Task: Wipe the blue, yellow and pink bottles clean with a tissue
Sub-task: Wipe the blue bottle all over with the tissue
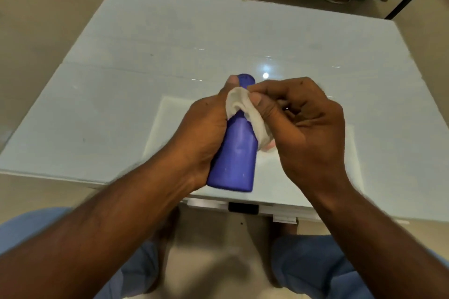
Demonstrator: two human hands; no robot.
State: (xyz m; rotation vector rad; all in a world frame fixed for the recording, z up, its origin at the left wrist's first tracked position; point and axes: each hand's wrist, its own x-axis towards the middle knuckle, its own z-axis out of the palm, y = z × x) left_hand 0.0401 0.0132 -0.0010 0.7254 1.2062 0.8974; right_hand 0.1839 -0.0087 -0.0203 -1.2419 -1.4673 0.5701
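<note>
left hand grips blue bottle

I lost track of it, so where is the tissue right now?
In the head view, the tissue is near the middle, pinched by the right hand against the upper blue bottle, which the left hand holds.

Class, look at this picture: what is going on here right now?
A seated person holds a blue bottle in the left hand above a white table. The right hand pinches a white tissue against the bottle's upper part. A bit of something pink shows behind the right hand; no yellow bottle is visible.
</note>
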